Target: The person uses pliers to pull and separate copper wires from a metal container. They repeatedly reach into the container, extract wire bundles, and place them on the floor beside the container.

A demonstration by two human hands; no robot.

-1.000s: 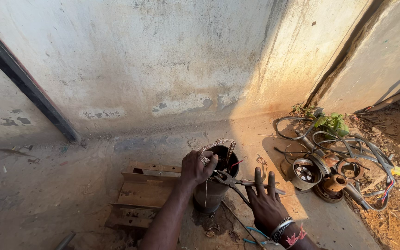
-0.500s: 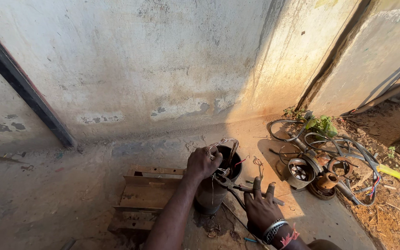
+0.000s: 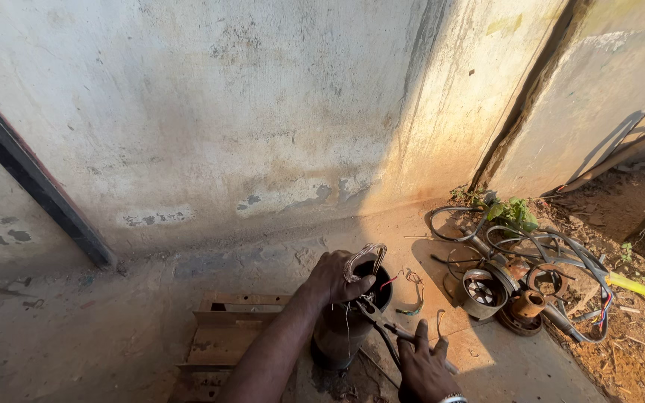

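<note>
A dark metal cylinder (image 3: 341, 336), open at the top, stands upright on the concrete floor. My left hand (image 3: 335, 276) rests on its rim and grips a bundle of thin copper wire (image 3: 366, 257) that loops up out of the opening. My right hand (image 3: 421, 366) sits low at the frame's bottom edge, closed on the handles of a pair of pliers (image 3: 377, 315). The pliers' jaws point up-left and touch the cylinder's rim beside my left fingers. Loose wire strands (image 3: 414, 287) trail to the right of the cylinder.
A wooden pallet (image 3: 225, 332) lies left of the cylinder. A stained concrete wall (image 3: 263, 112) rises behind. At right lies a heap of motor parts and cables (image 3: 520, 280), a yellow hose (image 3: 643, 289), weeds and bare earth. A dark bar (image 3: 31, 179) leans at left.
The view has tilted and shifted, so my hands sit lower in the frame. My left hand has pulled the wire bundle up above the rim. My right hand closed onto the pliers.
</note>
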